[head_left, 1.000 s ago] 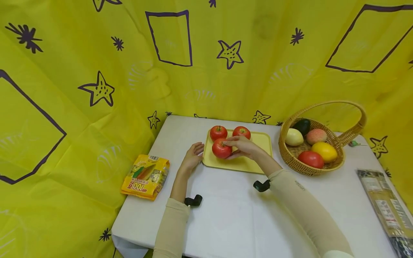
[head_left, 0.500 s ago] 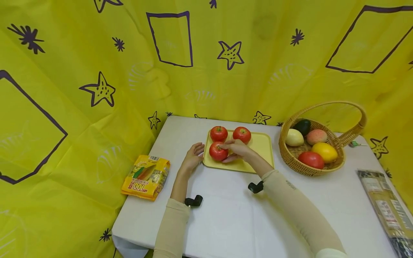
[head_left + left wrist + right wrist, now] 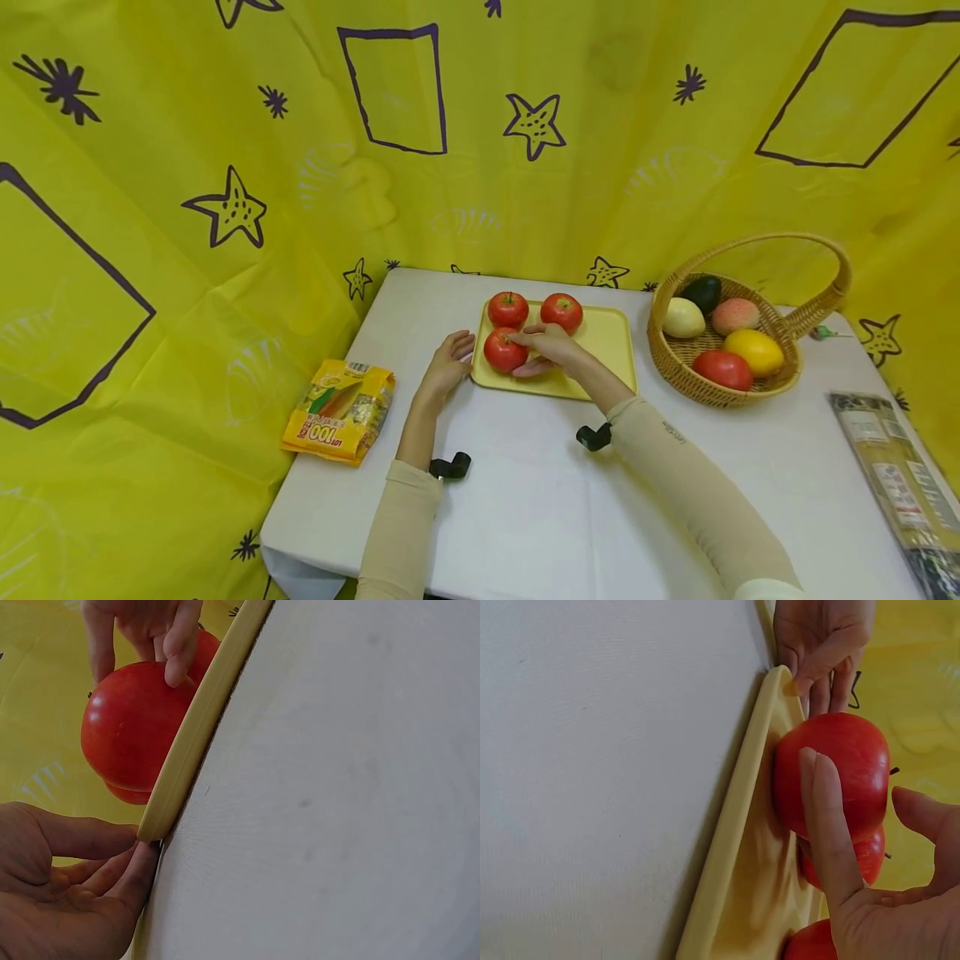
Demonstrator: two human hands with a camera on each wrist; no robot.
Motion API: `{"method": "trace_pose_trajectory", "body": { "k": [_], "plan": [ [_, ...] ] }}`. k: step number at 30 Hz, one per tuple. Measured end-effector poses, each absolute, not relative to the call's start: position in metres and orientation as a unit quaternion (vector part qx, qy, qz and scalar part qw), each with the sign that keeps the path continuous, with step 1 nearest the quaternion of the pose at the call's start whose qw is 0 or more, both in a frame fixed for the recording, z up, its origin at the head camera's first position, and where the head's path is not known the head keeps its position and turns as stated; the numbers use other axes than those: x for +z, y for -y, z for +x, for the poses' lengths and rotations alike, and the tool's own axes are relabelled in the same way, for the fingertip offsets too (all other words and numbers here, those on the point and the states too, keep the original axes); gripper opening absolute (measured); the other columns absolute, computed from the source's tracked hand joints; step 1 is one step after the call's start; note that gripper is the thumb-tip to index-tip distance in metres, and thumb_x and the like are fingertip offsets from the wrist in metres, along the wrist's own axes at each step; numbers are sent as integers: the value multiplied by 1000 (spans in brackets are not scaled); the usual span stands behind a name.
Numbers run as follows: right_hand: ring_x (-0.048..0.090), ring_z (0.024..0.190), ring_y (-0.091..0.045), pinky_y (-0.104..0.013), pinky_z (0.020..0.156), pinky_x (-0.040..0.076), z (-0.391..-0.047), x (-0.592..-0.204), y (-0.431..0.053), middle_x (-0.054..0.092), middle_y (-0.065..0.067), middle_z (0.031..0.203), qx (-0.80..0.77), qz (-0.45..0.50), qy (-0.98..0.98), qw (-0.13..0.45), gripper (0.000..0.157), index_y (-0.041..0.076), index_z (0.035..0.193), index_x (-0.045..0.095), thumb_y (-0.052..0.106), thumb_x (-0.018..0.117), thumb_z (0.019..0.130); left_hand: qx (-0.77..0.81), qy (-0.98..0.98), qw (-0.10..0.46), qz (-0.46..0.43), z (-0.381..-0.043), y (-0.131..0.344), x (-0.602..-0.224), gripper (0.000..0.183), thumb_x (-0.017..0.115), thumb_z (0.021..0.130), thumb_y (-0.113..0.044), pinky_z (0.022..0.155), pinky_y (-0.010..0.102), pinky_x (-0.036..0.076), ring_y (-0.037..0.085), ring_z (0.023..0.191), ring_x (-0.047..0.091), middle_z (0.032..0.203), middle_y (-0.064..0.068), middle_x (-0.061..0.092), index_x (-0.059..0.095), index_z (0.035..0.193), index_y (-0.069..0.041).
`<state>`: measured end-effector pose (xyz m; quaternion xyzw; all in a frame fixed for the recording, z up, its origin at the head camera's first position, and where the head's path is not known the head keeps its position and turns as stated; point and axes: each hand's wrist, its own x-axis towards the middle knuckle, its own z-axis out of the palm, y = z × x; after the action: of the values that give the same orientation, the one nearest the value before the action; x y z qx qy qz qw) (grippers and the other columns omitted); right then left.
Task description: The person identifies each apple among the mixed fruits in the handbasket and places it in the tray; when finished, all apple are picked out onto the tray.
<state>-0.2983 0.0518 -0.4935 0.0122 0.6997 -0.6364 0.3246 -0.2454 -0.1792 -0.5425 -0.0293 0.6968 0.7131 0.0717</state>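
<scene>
Three red apples stand on a yellow tray (image 3: 607, 342). Two are at its back: one at the left (image 3: 507, 309) and one toward the middle (image 3: 562, 312). The front left apple (image 3: 504, 350) rests on the tray by my right hand (image 3: 551, 348). In the right wrist view, my right thumb (image 3: 922, 814) is apart from this apple, and my extended fingers (image 3: 829, 817) lie alongside it. My left hand (image 3: 447, 362) is at the tray's left side, fingers loosely extended. In the left wrist view, its thumb (image 3: 105, 838) touches the tray's corner.
A wicker basket (image 3: 675, 379) with several fruits stands right of the tray. A yellow snack bag (image 3: 339, 412) lies at the table's left. A flat clear package (image 3: 896, 483) lies along the right edge. A patterned yellow curtain (image 3: 480, 208) hangs behind the white table (image 3: 525, 500).
My right hand has moved the front apple left and set it at the tray's front left, and its grip has loosened. My left hand has stayed at the tray's edge.
</scene>
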Motion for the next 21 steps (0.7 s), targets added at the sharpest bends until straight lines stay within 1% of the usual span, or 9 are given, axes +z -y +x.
{"method": "trace_pose_trajectory", "body": {
  "k": [3, 8, 12, 17, 21],
  "plan": [
    [78, 84, -37, -40, 74, 65, -295, -488, -58, 49, -29, 150, -630, 5, -709, 316, 75, -5, 158, 30, 29, 67, 103, 712, -697, 73, -30, -244, 177, -542, 76, 48, 89, 23, 122, 42, 36, 33, 151, 39, 162, 20, 39, 32, 159, 2],
    [75, 97, -43, -44, 80, 64, -289, -472, -72, 51, -27, 150, -610, -25, -727, 313, 71, -3, 158, 31, 27, 65, 104, 711, -699, 74, -31, -242, 176, -542, 75, 49, 89, 23, 123, 43, 36, 33, 151, 39, 162, 20, 40, 32, 159, 2],
    [71, 107, -47, -48, 85, 63, -287, -460, -84, 49, -28, 152, -594, -63, -738, 314, 66, -6, 158, 33, 25, 60, 106, 709, -701, 71, -29, -243, 177, -543, 75, 49, 89, 23, 123, 43, 36, 33, 151, 38, 162, 20, 40, 32, 159, 2],
    [68, 114, -49, -54, 92, 60, -286, -444, -101, 47, -32, 152, -573, -106, -750, 314, 57, -7, 152, 43, 24, 59, 107, 709, -701, 68, -29, -243, 178, -543, 75, 49, 89, 23, 123, 44, 36, 33, 150, 39, 161, 20, 41, 32, 159, 2],
    [66, 118, -48, -55, 96, 58, -282, -433, -116, 49, -32, 150, -552, -122, -763, 314, 52, -7, 147, 49, 23, 60, 107, 708, -702, 69, -27, -243, 177, -543, 74, 49, 89, 22, 123, 45, 36, 33, 150, 39, 161, 20, 41, 32, 159, 2]
  ]
}}
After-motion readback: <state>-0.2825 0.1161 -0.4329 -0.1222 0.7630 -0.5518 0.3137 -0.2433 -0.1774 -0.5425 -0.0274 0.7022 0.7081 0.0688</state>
